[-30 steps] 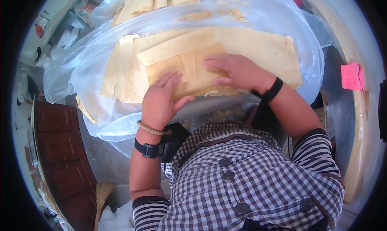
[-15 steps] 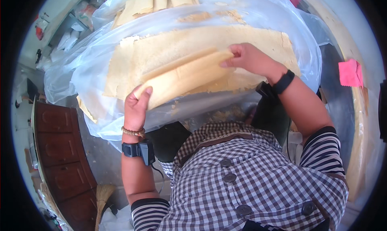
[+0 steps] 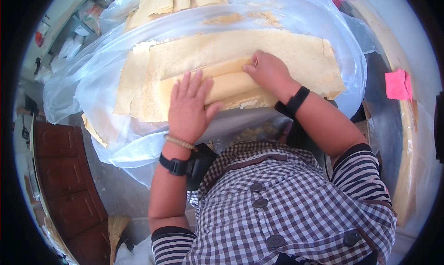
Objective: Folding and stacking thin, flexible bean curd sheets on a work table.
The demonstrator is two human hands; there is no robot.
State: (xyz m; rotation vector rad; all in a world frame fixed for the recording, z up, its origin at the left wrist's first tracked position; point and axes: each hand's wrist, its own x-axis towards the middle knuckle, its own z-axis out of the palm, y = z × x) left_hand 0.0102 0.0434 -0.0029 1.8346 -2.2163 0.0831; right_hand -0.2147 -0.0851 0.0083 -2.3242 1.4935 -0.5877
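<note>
- Left hand (image 3: pixel 188 105): palm down, fingers spread and straight, laid on the left part of the folded sheet (image 3: pixel 231 85); not gripping.
- Right hand (image 3: pixel 274 75): fingers curled, thumb against them, pinching the upper right end of the folded sheet.
- Folded sheet: pale tan, a long narrow strip, right end tilted up and away from the body. It lies on the wide sheet (image 3: pixel 300 52), near its front edge, between the 2 hands. The left end is partly covered by the left hand.
- Wide sheet: same tan colour, spread flat across the work area; edges ragged, upper left corner torn and paler.
- Plastic (image 3: pixel 351 80): clear, creased, beneath the wide sheet and showing all round it.
- Rolls (image 3: pixel 159 1): at least 3, tan, side by side beyond the wide sheet, cut off by the top of the view.
- Crumbs (image 3: pixel 267 19): tan flakes on the plastic, between rolls and upper right corner.
- Left wrist: 1 beaded bracelet (image 3: pixel 179 141) and 1 black strap (image 3: pixel 174 165). Right wrist: 1 black band (image 3: pixel 298 101).
- Apron (image 3: pixel 296 191): checked, dark buttons, over striped sleeves.
- Pink cloth (image 3: pixel 398 84): far right.
- Cabinet (image 3: pixel 64 172): dark red-brown, at left; broom (image 3: pixel 118 228) beside its lower end.
</note>
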